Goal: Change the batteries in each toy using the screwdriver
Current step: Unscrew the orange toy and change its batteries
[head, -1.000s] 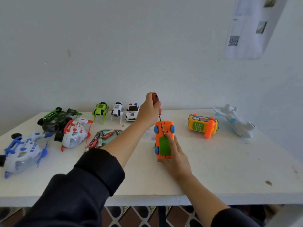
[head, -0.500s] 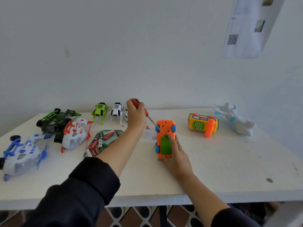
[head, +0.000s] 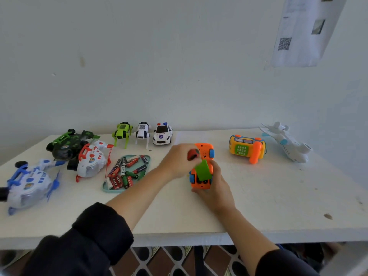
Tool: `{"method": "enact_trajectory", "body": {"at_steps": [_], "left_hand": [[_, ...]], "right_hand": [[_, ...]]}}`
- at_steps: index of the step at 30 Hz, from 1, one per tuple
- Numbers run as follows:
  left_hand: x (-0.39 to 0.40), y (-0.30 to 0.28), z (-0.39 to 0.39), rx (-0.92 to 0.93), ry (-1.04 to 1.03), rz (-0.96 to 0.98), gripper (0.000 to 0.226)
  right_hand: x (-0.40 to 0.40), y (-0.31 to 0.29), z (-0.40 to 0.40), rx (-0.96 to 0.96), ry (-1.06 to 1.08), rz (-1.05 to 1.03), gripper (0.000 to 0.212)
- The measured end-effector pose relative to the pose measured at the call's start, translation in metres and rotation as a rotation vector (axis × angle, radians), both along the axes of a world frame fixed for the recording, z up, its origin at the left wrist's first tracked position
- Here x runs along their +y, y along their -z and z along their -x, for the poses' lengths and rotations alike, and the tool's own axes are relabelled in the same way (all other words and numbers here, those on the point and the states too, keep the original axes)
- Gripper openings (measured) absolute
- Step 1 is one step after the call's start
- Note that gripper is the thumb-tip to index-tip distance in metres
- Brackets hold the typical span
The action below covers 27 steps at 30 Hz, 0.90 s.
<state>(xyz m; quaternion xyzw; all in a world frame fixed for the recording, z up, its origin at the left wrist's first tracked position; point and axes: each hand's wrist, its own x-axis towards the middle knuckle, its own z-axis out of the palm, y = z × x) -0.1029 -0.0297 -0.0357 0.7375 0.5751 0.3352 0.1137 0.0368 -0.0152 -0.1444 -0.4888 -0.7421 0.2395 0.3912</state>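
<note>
A white, slightly rough table (head: 278,196) holds about nine hard plastic toys. Work is on one, the orange toy car (head: 201,166), lying upside down near the table's middle, blue wheels up. Its flat green battery cover (head: 203,170) sits tilted, apparently lifted off its seat, so the swap seems barely begun; whether the other toys are done cannot be told. The right hand (head: 216,188) cups the car from the near side. The left hand (head: 179,161), touching the car's left side, curls around the red-handled screwdriver (head: 192,155) and seems to pinch the cover. Left of the car, a shallow teal tray (head: 105,188) holds loose cylindrical batteries (head: 123,172).
</note>
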Motion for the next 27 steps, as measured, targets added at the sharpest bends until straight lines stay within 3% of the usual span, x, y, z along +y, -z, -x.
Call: {"method": "enact_trajectory", "body": {"at_steps": [3,5,8,10,12,14,16,20,23,27], "left_hand": [[-0.001,-0.024,0.027,-0.112,-0.009,0.032,0.007],[0.002,-0.025,0.048,-0.055,-0.103,0.001,0.008],[0.0,-0.004,0.065,0.092,-0.244,-0.062,0.01],[-0.006,0.019,0.067,0.296,-0.272,-0.07,0.011],[-0.012,0.039,0.068,0.522,-0.251,-0.03,0.007],[-0.014,0.048,0.07,0.585,-0.231,0.061,0.016],[-0.014,0.045,0.071,0.471,-0.245,0.085,0.023],[-0.013,0.023,0.061,0.077,-0.243,-0.255,0.013],[-0.016,0.005,0.046,-0.046,-0.145,-0.419,0.031],[-0.023,0.004,0.021,-0.257,-0.049,-0.547,0.023]], "right_hand": [[-0.002,0.004,0.005,0.053,0.005,-0.122,0.087],[-0.002,0.007,0.006,0.058,-0.015,-0.191,0.079],[-0.002,0.004,0.003,-0.017,-0.073,-0.241,0.075],[-0.001,0.002,0.002,-0.055,-0.062,-0.291,0.074],[0.002,0.006,0.002,-0.116,-0.014,-0.35,0.074],[0.005,0.008,0.001,-0.207,0.056,-0.387,0.074],[0.007,0.009,0.001,-0.276,0.105,-0.423,0.075],[0.008,0.01,0.0,-0.305,0.124,-0.457,0.071],[0.009,0.013,0.0,-0.307,0.124,-0.456,0.071],[0.011,0.014,0.0,-0.302,0.116,-0.465,0.073]]}}
